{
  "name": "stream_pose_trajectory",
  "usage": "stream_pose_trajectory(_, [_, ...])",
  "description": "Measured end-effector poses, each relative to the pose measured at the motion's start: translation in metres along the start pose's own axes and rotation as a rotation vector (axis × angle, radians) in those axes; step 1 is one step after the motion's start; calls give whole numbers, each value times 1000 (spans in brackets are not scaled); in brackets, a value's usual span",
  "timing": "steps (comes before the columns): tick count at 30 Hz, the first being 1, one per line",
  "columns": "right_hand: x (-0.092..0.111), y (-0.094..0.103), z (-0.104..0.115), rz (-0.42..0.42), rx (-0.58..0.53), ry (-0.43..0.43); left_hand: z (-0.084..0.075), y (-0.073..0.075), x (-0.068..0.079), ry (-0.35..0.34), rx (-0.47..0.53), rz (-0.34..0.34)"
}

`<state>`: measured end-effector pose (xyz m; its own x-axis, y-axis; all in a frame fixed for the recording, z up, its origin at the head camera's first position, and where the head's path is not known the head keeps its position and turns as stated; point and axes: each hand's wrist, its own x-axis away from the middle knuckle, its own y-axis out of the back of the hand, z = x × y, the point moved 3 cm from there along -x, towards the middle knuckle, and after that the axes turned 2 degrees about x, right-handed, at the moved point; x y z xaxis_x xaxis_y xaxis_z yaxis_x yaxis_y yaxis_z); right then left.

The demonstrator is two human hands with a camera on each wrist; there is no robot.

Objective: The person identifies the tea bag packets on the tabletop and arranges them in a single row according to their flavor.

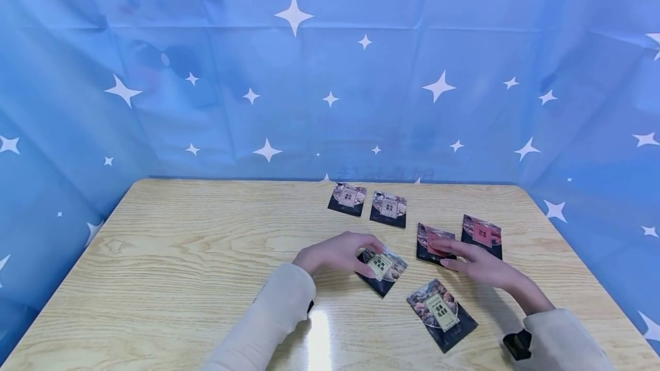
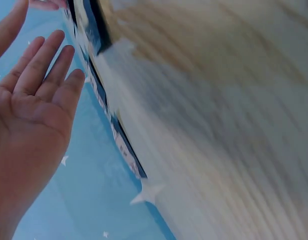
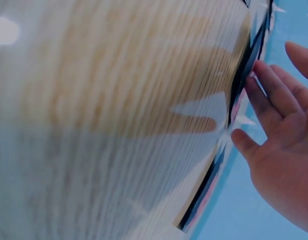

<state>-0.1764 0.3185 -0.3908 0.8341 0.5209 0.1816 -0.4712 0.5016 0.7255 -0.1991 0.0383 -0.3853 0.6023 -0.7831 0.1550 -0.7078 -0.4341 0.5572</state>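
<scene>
My left hand (image 1: 340,251) is over a dark flat packet (image 1: 384,268) with a pale yellow label, thumb and fingers spread above its left part. The left wrist view shows that hand (image 2: 36,110) with relaxed, nearly straight fingers and nothing gripped. At the right, my right hand (image 1: 484,268) reaches across a red-labelled packet (image 1: 427,240), covering part of it. Its fingertips meet or nearly meet a packet (image 3: 248,62) in the right wrist view, the fingers extended. Nearer the front lies another yellow-labelled packet (image 1: 442,315), tilted on the table, between the two forearms.
A second red-labelled packet (image 1: 482,236) lies beyond the right hand. Two packets with pinkish labels, one on the left (image 1: 348,198) and one on the right (image 1: 388,209), lie near the wooden table's (image 1: 206,233) back edge. A blue star-patterned cloth (image 1: 330,62) hangs behind.
</scene>
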Motion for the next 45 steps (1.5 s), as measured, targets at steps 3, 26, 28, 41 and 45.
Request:
stream_pose_trajectory(3, [0,0,1,-3,-6,7,-2,-5,-4,-9,34,29])
stream_pose_trajectory(26, [2,-1,0,-4,-26,-6,1,-13,-3,28,46,72])
stream_pose_trajectory(28, [2,-1,0,0,-23,0,0,-12,-2,27,59,76])
stream_pose_trajectory(41, [1,-1,0,16,-34,21,2,-6,3,31,8,81])
stream_pose_trajectory(45, [2,-1,0,16,-38,24,10,-2,7,59,27,70])
